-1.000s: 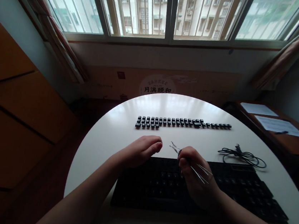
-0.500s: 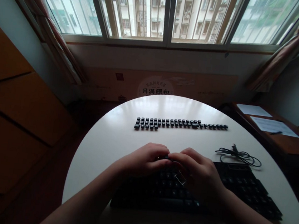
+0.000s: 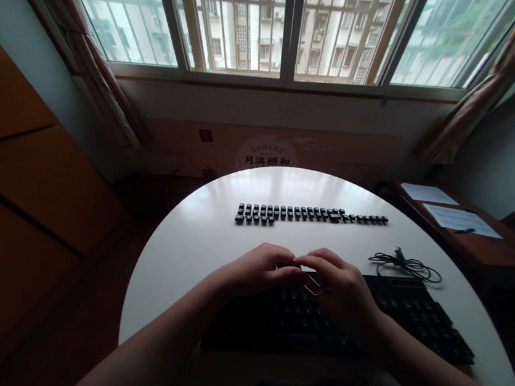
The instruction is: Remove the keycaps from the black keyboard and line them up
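Fingertips of the left hand [image 3: 262, 269] and right hand [image 3: 340, 288] are meeting over a black keyboard [image 3: 424, 322], the left thumb and fingers pinching a small dark piece [image 3: 287, 264] too dim to identify. A thin wire tool [image 3: 312, 291] is showing its loop beneath the right hand's fingers; whether they are clamping it cannot be told. The keyboard is lying below both hands on a white round table [image 3: 185, 259], its right end emerging past the right forearm. Beyond it, loose black keycaps [image 3: 303, 214] are forming rows across the tabletop, and a bundled black cable [image 3: 409, 268] is resting just beside the keyboard's far edge. Farther off, paper sheets [image 3: 461, 220] are lying on a brown desk [image 3: 506, 252], and daylight is entering through a window [image 3: 291, 36].
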{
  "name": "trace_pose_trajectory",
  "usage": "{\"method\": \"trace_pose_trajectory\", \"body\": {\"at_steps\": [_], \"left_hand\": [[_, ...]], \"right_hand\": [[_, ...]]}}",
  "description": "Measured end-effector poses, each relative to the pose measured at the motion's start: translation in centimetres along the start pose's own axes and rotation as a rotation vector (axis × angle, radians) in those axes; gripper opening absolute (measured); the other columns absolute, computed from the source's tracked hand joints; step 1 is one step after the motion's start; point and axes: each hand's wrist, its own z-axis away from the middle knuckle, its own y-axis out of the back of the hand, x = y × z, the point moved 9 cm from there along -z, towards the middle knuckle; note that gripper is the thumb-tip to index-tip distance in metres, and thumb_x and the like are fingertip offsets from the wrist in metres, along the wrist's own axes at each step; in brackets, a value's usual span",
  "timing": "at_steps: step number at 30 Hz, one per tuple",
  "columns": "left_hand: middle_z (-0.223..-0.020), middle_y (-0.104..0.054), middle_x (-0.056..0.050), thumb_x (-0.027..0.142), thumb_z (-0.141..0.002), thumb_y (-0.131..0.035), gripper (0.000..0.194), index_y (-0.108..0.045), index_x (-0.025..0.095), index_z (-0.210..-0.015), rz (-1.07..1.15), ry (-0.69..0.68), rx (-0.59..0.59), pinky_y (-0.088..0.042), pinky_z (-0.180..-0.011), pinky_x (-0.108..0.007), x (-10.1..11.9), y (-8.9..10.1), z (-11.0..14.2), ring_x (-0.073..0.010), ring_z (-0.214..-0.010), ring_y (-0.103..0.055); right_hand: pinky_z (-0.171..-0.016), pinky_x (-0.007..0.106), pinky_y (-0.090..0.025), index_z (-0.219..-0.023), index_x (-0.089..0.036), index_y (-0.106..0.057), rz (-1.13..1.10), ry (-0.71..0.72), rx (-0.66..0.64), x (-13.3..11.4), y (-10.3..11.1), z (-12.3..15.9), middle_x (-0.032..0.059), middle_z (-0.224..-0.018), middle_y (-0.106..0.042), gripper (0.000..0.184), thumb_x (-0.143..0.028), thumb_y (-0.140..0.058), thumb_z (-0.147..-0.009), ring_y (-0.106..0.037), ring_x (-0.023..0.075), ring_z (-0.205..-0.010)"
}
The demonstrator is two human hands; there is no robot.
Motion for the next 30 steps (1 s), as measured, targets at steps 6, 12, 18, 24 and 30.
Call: {"method": "trace_pose_trajectory", "body": {"at_steps": [6, 12, 18, 24, 30], "left_hand": [[-0.079, -0.066, -0.002, 0.052, -0.098, -0.046, 0.046, -0.072, 0.016, -0.089, -0.146, 0.014, 0.015, -0.041, -0.068, -0.025, -1.4, 1.1, 0.2, -0.0160, -0.074, -0.058], [-0.075, -0.067, -0.005, 0.060, -0.100, -0.024, 0.069, -0.076, 0.016, -0.088, -0.203, 0.240, 0.116, -0.041, -0.068, -0.027, -6.9, 4.6, 1.2, -0.0191, -0.072, -0.061], [-0.071, -0.066, -0.005, 0.062, -0.098, -0.026, 0.071, -0.077, 0.015, -0.080, -0.153, 0.294, 0.043, -0.041, -0.067, -0.027, -9.0, 3.8, 1.2, -0.0183, -0.068, -0.060], [-0.061, -0.059, -0.003, 0.064, -0.096, -0.029, 0.071, -0.074, 0.015, -0.071, -0.126, 0.219, 0.112, -0.039, -0.065, -0.027, -8.0, 4.3, 1.3, -0.0172, -0.063, -0.058], [-0.061, -0.058, -0.002, 0.065, -0.096, -0.029, 0.071, -0.072, 0.015, -0.069, -0.117, 0.166, 0.156, -0.038, -0.064, -0.027, -7.4, 4.7, 1.4, -0.0165, -0.062, -0.057]], "right_hand": [[-0.063, 0.028, -0.051, -0.112, -0.021, -0.066, 0.073, -0.041, -0.070, 0.3, -0.9, -0.8, 0.0086, -0.102, -0.070, 0.019, -0.022, -0.056, -0.096, -0.066, 0.0174, -0.075], [-0.078, 0.032, -0.052, -0.100, -0.021, -0.072, 0.242, -0.257, -0.290, 7.3, -3.3, -4.6, 0.0060, -0.102, -0.074, 0.013, -0.026, -0.065, -0.090, -0.069, 0.0213, -0.087], [-0.082, 0.031, -0.051, -0.097, -0.021, -0.075, 0.285, -0.329, -0.331, 11.9, -6.2, -8.2, 0.0059, -0.101, -0.077, 0.014, -0.023, -0.066, -0.086, -0.070, 0.0237, -0.095], [-0.077, 0.030, -0.050, -0.104, -0.022, -0.075, 0.325, -0.369, -0.315, 12.9, -7.7, -10.0, 0.0053, -0.098, -0.077, 0.021, -0.029, -0.064, -0.088, -0.071, 0.0231, -0.088], [-0.075, 0.028, -0.049, -0.115, -0.025, -0.071, 0.335, -0.375, -0.284, 13.0, -7.7, -10.3, 0.0030, -0.097, -0.078, 0.029, -0.029, -0.065, -0.087, -0.071, 0.0215, -0.087]]}}
